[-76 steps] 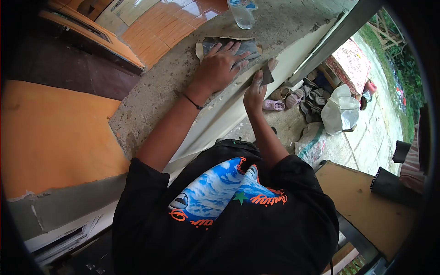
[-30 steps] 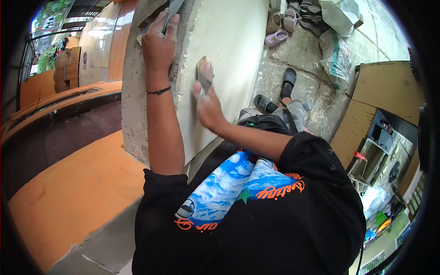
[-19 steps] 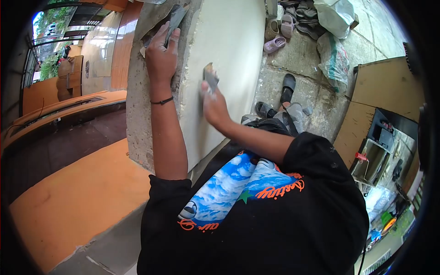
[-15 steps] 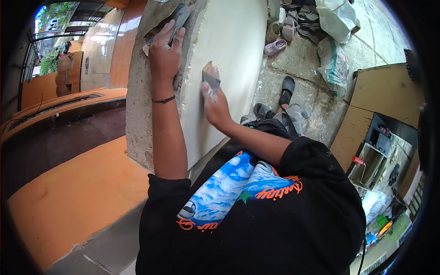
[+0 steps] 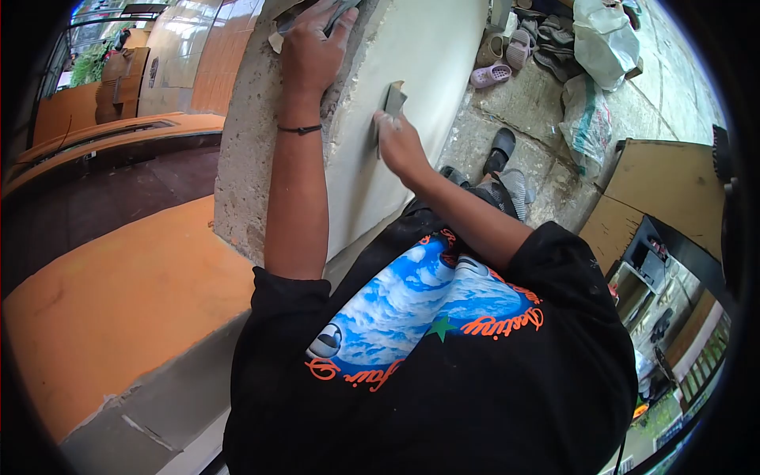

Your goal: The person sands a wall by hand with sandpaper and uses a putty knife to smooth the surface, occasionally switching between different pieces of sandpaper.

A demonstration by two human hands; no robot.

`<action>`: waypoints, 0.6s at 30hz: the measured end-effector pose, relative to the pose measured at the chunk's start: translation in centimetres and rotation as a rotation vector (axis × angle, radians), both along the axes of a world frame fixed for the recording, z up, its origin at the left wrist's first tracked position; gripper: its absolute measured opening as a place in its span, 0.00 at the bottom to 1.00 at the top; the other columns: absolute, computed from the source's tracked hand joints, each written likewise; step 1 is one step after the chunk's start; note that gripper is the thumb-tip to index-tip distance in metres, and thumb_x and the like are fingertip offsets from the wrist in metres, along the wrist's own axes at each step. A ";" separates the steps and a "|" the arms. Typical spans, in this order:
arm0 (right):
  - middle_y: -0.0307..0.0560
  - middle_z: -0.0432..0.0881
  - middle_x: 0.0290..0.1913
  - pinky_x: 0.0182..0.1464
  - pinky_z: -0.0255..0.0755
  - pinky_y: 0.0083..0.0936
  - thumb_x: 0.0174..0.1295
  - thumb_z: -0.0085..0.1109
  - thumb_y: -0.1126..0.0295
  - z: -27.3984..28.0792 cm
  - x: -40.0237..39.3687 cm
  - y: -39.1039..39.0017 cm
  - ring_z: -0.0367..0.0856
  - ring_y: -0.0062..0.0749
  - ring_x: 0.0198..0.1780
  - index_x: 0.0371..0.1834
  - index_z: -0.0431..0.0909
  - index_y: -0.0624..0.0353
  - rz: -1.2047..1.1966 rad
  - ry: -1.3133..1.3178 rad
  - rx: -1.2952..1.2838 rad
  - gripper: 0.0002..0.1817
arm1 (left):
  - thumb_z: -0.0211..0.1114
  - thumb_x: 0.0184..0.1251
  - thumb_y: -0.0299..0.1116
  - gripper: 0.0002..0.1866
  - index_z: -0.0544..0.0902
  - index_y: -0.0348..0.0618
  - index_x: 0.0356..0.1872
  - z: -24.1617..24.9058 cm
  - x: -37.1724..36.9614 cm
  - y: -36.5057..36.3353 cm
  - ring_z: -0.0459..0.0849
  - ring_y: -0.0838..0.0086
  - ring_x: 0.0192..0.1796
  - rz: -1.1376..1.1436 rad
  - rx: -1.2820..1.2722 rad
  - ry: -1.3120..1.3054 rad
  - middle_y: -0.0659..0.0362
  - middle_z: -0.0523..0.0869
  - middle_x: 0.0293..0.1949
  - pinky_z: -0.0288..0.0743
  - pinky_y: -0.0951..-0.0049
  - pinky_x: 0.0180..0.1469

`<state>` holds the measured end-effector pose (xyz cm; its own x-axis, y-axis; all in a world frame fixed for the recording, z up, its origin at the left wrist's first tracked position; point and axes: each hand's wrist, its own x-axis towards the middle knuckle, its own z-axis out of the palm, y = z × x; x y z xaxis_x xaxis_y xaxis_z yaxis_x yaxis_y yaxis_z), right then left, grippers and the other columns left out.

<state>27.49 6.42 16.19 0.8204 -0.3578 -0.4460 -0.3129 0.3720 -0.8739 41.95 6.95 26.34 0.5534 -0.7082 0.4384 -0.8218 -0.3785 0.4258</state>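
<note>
My left hand (image 5: 314, 49) is wrapped round a dark grey, bent sheet-like piece (image 5: 345, 9), partly cut off by the top of the view. It is held over the rough concrete edge (image 5: 249, 134) of a ledge. Thumb and fingers of my right hand (image 5: 404, 146) pinch a small flat scraper (image 5: 394, 98), its blade turned up and away from me. The scraper is close over the smooth, pale plastered face (image 5: 358, 170), right of the rough edge.
Sandals and shoes (image 5: 518, 49) lie on the concrete floor at upper right, beside white sacks (image 5: 606, 43). My foot in a dark slipper (image 5: 499, 150) is below them. An orange surface (image 5: 134, 293) spreads at left; a brown board (image 5: 657, 178) stands at right.
My right hand has moved up and right along the plastered face, and the scraper has turned more edge-on. My left hand sits higher in view with the grey piece; the whole view has shifted.
</note>
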 end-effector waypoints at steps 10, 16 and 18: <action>0.57 0.66 0.50 0.56 0.58 0.28 0.65 0.48 0.46 2.9 -5.8 1.4 0.63 0.38 0.53 0.56 0.60 0.72 0.219 -0.060 0.093 0.35 | 0.59 0.66 0.37 0.19 0.78 0.29 0.49 1.1 -0.7 -0.2 0.80 0.52 0.52 -0.013 0.016 -0.027 0.41 0.82 0.48 0.72 0.66 0.55; 0.42 0.74 0.33 0.44 0.65 0.21 0.61 0.51 0.36 3.2 -6.1 0.5 0.69 0.23 0.38 0.42 0.75 0.69 0.237 0.025 0.052 0.37 | 0.60 0.66 0.37 0.19 0.79 0.32 0.50 0.9 -0.7 0.2 0.78 0.53 0.55 0.034 0.030 -0.085 0.43 0.80 0.52 0.70 0.66 0.58; 0.41 0.75 0.33 0.43 0.65 0.21 0.61 0.52 0.38 2.8 -6.1 0.6 0.69 0.22 0.38 0.43 0.75 0.69 0.186 0.002 0.087 0.36 | 0.60 0.66 0.37 0.20 0.78 0.33 0.52 1.1 -0.9 0.1 0.77 0.54 0.57 0.067 0.042 0.015 0.44 0.79 0.53 0.69 0.67 0.60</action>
<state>21.42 6.99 18.99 0.8680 -0.1601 -0.4701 -0.3848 0.3818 -0.8403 41.03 7.10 27.40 0.6062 -0.6869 0.4007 -0.7878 -0.4499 0.4206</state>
